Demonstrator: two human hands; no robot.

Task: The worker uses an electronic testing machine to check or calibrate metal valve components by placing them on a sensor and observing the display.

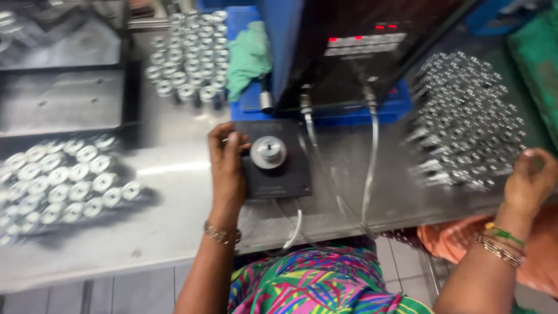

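My left hand rests on the left edge of a dark square gauge block, fingers curled against it beside the round metal part seated on its post. My right hand is at the near edge of a big cluster of shiny metal cylindrical parts on the right, fingers pinched together; blur hides whether a part is between them. Both wrists wear bangles.
A black box instrument with red lights stands behind the block, with clear hoses running down off the steel table. More metal parts lie at left and at the back. A green cloth lies on a blue tray.
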